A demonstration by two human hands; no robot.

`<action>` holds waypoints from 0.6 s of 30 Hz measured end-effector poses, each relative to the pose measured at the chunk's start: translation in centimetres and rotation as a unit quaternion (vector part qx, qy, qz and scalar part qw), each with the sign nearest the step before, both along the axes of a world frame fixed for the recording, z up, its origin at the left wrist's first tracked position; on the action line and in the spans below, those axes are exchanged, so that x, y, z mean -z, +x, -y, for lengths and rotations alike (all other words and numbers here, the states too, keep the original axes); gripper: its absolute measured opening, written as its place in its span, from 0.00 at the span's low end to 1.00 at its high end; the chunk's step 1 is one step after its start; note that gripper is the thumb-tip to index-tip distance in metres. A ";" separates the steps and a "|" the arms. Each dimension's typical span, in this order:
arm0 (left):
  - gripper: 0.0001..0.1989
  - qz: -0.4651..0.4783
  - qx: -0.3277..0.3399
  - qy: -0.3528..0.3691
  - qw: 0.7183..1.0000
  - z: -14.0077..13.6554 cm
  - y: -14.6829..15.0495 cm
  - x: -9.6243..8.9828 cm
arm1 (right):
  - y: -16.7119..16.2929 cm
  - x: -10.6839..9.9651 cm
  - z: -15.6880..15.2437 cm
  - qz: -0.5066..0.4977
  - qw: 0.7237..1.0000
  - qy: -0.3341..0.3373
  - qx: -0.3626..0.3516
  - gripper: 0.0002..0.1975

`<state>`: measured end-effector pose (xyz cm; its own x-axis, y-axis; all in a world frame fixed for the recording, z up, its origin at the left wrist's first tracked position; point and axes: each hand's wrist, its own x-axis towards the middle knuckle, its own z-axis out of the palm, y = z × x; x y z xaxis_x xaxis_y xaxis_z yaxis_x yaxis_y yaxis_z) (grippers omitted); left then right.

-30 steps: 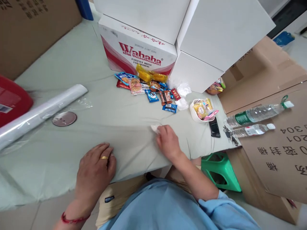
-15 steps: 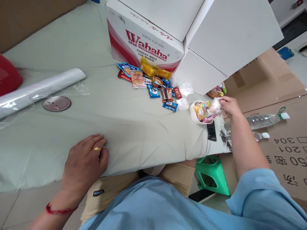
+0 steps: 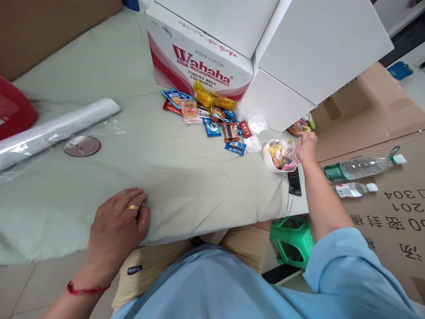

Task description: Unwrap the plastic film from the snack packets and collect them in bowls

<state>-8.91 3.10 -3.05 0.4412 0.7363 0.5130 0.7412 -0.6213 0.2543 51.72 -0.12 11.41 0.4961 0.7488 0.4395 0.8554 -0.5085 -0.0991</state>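
My left hand [image 3: 119, 219], with a gold ring, rests on the cloth near the table's front edge. Its fingers are curled in, and nothing shows in them. On the right, my right hand [image 3: 307, 147] is at the right rim of a small white container [image 3: 269, 165]. Its fingertips are mostly hidden, so I cannot make out whether they hold anything. Inside the container lie a yellow snack packet [image 3: 275, 155], a clear-wrapped pale snack [image 3: 288, 149] and a pink packet [image 3: 291, 165]. A black phone [image 3: 294, 182] lies just in front of the container.
Several snack packets [image 3: 231, 132] are piled before a Wahaba-style water carton [image 3: 202, 62] and white boxes [image 3: 288, 95]. To the left lie a plastic roll [image 3: 63, 126] and a round lid [image 3: 82, 145]. Bottles [image 3: 368, 169] lie on cardboard at right; a green stool [image 3: 292, 241] stands below.
My right hand has moved slightly left, and the clear-wrapped snack it held at the rim now lies in the container. My left hand stays in place.
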 end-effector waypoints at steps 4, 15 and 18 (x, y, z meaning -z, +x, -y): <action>0.08 0.004 0.009 0.024 1.000 0.0 0.1 -0.2 | -3.9 1.7 5.0 0.052 0.991 0.115 -0.042 0.14; 0.08 0.005 0.015 0.026 1.000 -0.2 0.2 -0.4 | -5.2 11.5 6.9 0.066 0.990 -0.021 -0.123 0.12; 0.08 0.008 0.012 0.024 1.000 -0.2 0.3 -0.4 | -2.9 11.2 4.4 0.057 0.991 -0.021 -0.121 0.12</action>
<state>-8.64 3.35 -2.67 0.4499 0.7007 0.5537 0.7225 -0.6501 0.2356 48.81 -4.52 0.20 0.2476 0.8587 0.4487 0.9574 -0.2878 0.0225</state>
